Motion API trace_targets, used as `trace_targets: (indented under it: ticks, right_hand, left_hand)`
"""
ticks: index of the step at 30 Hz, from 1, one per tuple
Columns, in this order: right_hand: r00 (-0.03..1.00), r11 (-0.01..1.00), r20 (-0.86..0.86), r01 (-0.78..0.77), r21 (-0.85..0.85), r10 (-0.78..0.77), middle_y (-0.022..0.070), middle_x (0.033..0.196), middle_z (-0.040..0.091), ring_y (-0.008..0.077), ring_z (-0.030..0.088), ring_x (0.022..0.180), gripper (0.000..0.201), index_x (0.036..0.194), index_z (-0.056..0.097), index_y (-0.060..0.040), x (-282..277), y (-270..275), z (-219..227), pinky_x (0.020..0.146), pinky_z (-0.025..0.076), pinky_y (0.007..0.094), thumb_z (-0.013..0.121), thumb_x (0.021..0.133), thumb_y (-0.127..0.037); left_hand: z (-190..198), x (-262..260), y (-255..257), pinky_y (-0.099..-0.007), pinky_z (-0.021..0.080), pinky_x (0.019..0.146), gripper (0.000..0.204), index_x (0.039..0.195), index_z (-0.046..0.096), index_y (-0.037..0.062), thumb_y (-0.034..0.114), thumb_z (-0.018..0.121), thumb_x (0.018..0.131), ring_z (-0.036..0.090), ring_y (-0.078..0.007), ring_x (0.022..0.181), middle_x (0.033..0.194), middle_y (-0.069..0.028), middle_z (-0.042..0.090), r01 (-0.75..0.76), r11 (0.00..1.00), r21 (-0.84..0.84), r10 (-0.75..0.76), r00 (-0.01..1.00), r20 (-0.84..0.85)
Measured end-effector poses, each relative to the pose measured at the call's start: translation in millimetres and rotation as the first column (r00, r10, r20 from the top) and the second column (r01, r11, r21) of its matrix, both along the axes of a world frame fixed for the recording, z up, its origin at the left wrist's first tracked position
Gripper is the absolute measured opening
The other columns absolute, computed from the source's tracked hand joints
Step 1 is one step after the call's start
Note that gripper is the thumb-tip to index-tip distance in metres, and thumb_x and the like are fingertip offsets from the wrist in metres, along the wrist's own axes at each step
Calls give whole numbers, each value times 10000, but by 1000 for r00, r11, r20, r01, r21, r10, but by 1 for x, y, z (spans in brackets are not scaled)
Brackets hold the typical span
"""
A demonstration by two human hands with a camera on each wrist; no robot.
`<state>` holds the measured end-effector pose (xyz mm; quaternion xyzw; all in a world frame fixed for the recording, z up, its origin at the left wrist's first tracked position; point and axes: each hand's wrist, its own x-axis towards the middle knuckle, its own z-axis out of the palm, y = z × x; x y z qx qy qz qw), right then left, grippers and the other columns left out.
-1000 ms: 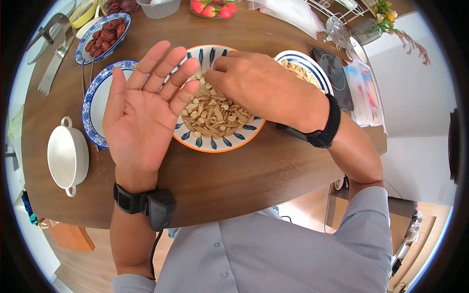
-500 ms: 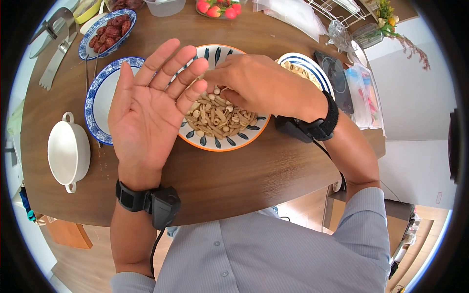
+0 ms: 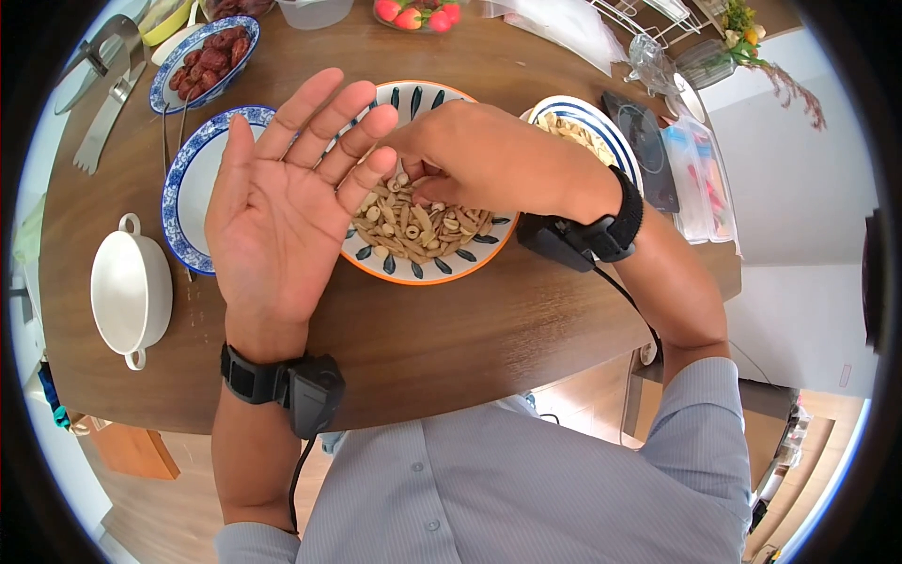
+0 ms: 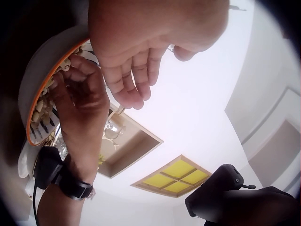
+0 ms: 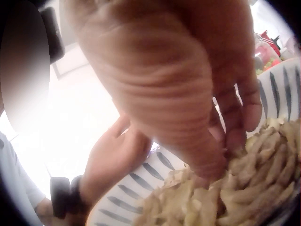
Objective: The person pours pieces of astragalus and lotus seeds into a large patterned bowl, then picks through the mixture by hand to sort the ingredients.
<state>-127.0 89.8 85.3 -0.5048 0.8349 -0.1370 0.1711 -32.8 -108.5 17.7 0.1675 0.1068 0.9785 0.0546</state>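
The left hand [image 3: 277, 211], palm up with its fingers spread, hangs empty beside a striped, orange-rimmed bowl [image 3: 434, 274], partly covering it. Dried strips and small pale round pieces [image 3: 418, 226] fill the bowl's middle. Over them, the right hand [image 3: 493, 155] reaches in with bent fingers. In the left wrist view, thumb and fingertips of the right hand [image 4: 84, 110] are at pale pieces by the rim. The right wrist view has the right thumb [image 5: 204, 165] down against the strips [image 5: 254, 179]; whether it pinches one cannot be seen.
A blue-rimmed plate [image 3: 178, 221] and white two-handled bowl [image 3: 132, 293] stand at left, a bowl of dark red dried fruit [image 3: 211, 66] behind. At right are a blue-striped bowl [image 3: 615, 141] of pale slices, a black scale [image 3: 644, 150] and a clear container [image 3: 700, 183].
The right hand has lowered and bent its fingers closer to the pieces, its wrist turning slightly. The left hand has barely shifted and stays palm up.
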Motion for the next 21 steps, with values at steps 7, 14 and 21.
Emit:
trace_targets:
  ticks: [7, 14, 21]
  right_hand:
    - [986, 954, -119, -143, -262, 115, 178, 973, 729, 383, 692, 1004, 307, 1124, 662, -20, -3, 8, -23, 862, 537, 462, 695, 820, 3]
    - [998, 998, 12, -65, -17, 65, 194, 979, 718, 400, 680, 998, 264, 1093, 660, -34, 0, 2, -11, 848, 529, 477, 699, 832, -38]
    - [995, 981, -22, -96, -171, 93, 129, 912, 721, 349, 695, 883, 215, 1038, 667, -9, -5, 7, -12, 781, 540, 438, 759, 857, -82]
  left_hand:
    - [-3, -2, -1, -484, 413, 1171, 651, 1574, 284, -67, 414, 297, 1136, 487, -346, 1419, 1549, -241, 466, 5, 997, -82, -12, 997, -78]
    - [-4, -2, -2, -489, 397, 1182, 648, 1576, 279, -69, 406, 293, 1136, 484, -349, 1422, 1559, -246, 453, 9, 997, -76, -15, 997, -81]
    - [-5, -3, -3, -495, 392, 1187, 645, 1577, 277, -68, 404, 288, 1137, 477, -353, 1427, 1559, -249, 451, 23, 997, -75, -30, 994, -101]
